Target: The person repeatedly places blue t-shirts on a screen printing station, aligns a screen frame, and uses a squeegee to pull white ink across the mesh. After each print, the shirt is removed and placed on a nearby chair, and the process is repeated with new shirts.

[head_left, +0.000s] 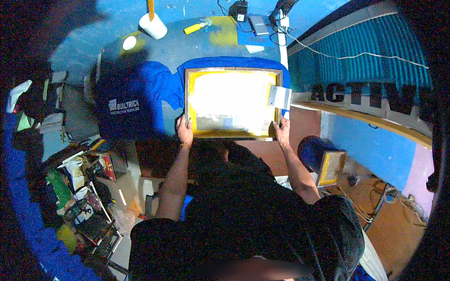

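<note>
The bench [183, 44] extends beneath and beyond the framed screen [229, 100], the landmark here. Blue fabric [152, 89] lies to the screen's left and shows along its far edge. At the screen's near left corner, the left hand [184, 130] has its fingers gripping the frame; at the near right corner, the right hand [282, 131] grips likewise. A white cylinder [154, 29] stands beyond the screen's far left; a metal plate [281, 97] overlaps its right side; a yellow-handled tool [192, 29] lies beyond its far edge.

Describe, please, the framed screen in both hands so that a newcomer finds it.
On the table lies blue cloth. Over it, the left hand and right hand hold the framed screen. Unlike the lower-right frame, its middle glares white.
</note>
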### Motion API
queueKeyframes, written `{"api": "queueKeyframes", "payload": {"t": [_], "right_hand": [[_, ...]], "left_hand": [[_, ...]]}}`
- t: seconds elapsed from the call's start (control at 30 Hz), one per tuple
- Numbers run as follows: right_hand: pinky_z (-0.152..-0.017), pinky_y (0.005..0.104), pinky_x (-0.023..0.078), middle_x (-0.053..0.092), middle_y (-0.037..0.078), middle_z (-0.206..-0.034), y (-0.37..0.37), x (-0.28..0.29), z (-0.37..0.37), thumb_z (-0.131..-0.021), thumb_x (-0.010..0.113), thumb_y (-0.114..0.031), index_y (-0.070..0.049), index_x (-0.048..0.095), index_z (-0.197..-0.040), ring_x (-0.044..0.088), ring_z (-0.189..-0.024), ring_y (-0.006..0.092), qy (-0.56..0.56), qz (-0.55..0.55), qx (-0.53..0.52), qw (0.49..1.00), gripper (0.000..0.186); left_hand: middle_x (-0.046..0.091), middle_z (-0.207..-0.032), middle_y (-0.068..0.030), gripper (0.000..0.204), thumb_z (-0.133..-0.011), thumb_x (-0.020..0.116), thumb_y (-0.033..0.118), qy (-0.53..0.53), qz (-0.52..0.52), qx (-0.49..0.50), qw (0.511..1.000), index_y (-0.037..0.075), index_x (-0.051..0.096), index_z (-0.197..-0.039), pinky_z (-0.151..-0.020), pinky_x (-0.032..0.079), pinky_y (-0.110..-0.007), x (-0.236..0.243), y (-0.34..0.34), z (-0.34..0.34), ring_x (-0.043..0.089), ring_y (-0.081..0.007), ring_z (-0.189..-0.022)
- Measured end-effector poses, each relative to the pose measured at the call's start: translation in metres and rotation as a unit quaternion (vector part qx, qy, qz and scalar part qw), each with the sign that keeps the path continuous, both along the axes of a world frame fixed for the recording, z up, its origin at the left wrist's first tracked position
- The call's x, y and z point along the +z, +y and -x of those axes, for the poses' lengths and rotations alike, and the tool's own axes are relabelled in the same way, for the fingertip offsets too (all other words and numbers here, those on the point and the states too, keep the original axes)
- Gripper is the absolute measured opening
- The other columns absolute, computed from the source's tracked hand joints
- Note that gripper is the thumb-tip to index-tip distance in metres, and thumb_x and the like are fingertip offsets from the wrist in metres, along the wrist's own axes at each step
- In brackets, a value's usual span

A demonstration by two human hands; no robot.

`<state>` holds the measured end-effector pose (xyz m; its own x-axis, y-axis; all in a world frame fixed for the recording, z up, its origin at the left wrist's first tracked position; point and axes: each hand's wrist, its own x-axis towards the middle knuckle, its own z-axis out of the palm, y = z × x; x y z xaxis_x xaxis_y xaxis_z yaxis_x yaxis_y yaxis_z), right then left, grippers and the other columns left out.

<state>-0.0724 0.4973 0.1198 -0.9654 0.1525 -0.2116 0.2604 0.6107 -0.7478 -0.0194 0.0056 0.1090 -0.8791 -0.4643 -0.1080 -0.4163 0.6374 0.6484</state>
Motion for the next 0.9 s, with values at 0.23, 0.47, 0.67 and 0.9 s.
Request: {"api": "queueKeyframes", "payload": {"t": [0.23, 0.47, 0.67, 0.9], "right_hand": [[-0.105, 0.0466, 0.045, 0.056, 0.020, -0.135, 0.059, 0.065, 0.063, -0.089, 0.069, -0.011, -0.008, 0.056, -0.140, 0.053, -0.128, 0.0384, 0.221, -0.265, 0.078, 0.935, 0.053], [-0.124, 0.0594, 0.029, 0.034, 0.000, -0.166, 0.044, 0.125, 0.161, -0.096, 0.054, -0.012, -0.037, 0.045, -0.154, 0.026, -0.157, 0.0282, 0.146, -0.402, 0.526, 0.735, 0.064], [-0.121, 0.0562, 0.031, 0.033, -0.006, -0.168, 0.006, 0.117, 0.204, -0.097, 0.050, -0.019, -0.043, 0.050, -0.150, 0.027, -0.157, 0.0243, 0.205, -0.362, 0.672, 0.612, 0.058], [-0.111, 0.0521, 0.037, 0.053, -0.010, -0.153, 0.006, 0.126, 0.200, -0.093, 0.054, -0.024, -0.044, 0.063, -0.138, 0.041, -0.146, 0.0198, 0.220, -0.368, 0.656, 0.622, 0.050]], "left_hand": [[0.060, -0.132, -0.0212, 0.047, -0.101, 0.061, 0.025, -0.031, 0.074, 0.009, 0.997, 0.013, 0.057, -0.147, -0.106, 0.045, -0.049, 0.015, 0.006, 0.000, 0.056, -0.0407, -0.122], [0.060, -0.131, -0.0247, 0.055, -0.105, 0.051, 0.025, -0.059, -0.008, -0.038, 0.997, 0.022, 0.044, -0.159, -0.105, 0.043, -0.051, 0.004, -0.012, -0.006, 0.054, -0.0464, -0.116], [0.056, -0.150, -0.0212, 0.057, -0.104, 0.052, 0.030, -0.086, -0.047, -0.066, 0.993, 0.016, 0.044, -0.158, -0.115, 0.039, -0.046, -0.017, -0.027, -0.003, 0.054, -0.0441, -0.129], [0.053, -0.153, -0.0205, 0.059, -0.104, 0.055, 0.032, -0.112, -0.171, -0.026, 0.979, 0.011, 0.043, -0.158, -0.116, 0.040, -0.039, -0.002, -0.026, 0.003, 0.052, -0.0321, -0.142]]}}
